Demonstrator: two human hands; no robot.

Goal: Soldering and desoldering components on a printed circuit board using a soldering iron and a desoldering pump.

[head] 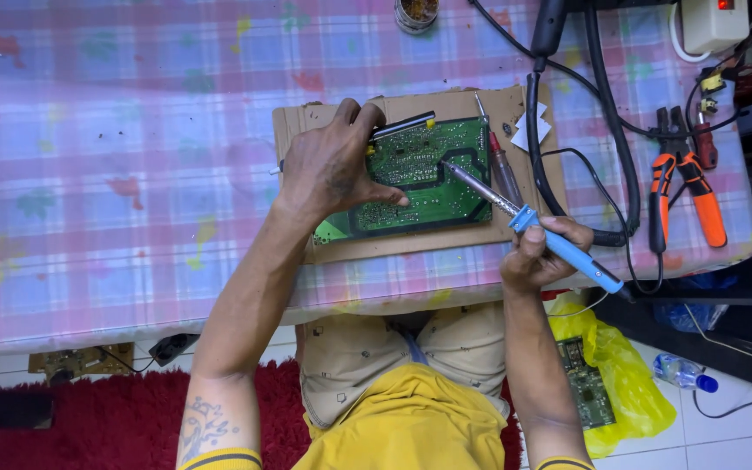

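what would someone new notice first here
The green circuit board on a cardboard sheet at the table's middle, with the left hand pressed on it. The right hand holds a blue-handled soldering iron, its tip on the board. To the right lie orange pliers among black cables on the pink checked tablecloth.

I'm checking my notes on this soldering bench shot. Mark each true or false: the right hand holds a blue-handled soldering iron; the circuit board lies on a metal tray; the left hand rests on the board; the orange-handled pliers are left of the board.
1. The right hand holds a blue-handled soldering iron: true.
2. The circuit board lies on a metal tray: false, on a cardboard sheet.
3. The left hand rests on the board: true.
4. The orange-handled pliers are left of the board: false, to its right.
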